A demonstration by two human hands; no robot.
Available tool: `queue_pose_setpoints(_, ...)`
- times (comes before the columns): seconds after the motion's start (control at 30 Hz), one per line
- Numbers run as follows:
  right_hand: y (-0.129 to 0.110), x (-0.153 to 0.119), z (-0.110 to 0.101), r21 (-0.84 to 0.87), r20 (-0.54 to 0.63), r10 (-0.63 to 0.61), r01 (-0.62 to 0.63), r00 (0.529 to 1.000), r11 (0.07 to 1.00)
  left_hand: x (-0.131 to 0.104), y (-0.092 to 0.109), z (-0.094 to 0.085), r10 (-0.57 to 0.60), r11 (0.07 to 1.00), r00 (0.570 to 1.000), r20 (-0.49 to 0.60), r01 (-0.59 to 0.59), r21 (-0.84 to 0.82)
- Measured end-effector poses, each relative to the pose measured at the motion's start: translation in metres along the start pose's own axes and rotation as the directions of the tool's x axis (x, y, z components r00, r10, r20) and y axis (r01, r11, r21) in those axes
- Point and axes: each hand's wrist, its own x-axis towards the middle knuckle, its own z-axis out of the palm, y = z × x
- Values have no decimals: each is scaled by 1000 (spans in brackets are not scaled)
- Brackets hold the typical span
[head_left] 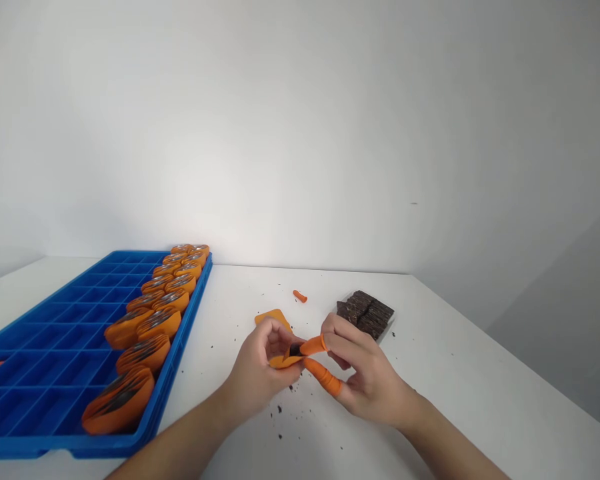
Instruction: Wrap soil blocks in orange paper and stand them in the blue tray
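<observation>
My left hand [263, 360] is closed around an orange piece [283, 362] with a dark bit at its opening. Orange covers sit on the thumb and a finger of my right hand [363, 370], and their tips press on the dark bit and the edge of the orange piece. Behind my left hand a flat orange piece [274, 316] lies on the white table. Dark ridged slabs [373, 315] rest in a clear tray just beyond my right hand.
A blue compartment tray [75, 323] stands at the left, with several folded orange pieces [147, 353] along its right side. A small orange tube [300, 296] and dark crumbs [280, 409] lie on the table [240, 287]. A white wall rises behind.
</observation>
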Motion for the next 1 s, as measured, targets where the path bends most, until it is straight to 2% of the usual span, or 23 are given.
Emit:
queue_pose_setpoints(0.27, 1, 0, 3, -29, -129, -27, 24, 991, 999, -2, 4, -1, 38, 979, 999, -37, -29, 204)
queue_pose_setpoints(0.43, -1, 0, 4, -31, -160, 0, -5, 987, 1000, -3, 7, -5, 106, 898, 991, -78, -62, 435)
queue_pose_setpoints(0.53, 0, 0, 3, -37, -201, 3, -11, 980, 999, -4, 8, -6, 153, 854, 988, -26, -119, 506)
queue_pose_setpoints(0.7, 3, -1, 1, -65, -227, 29, -44, 974, 997, -6, 7, -6, 86, 867, 995, 52, -100, 489)
queue_pose_setpoints(1.0, 6, 0, 3, -80, -216, 33, -52, 976, 995, -6, 4, -8, -77, 898, 996, 33, 55, 436)
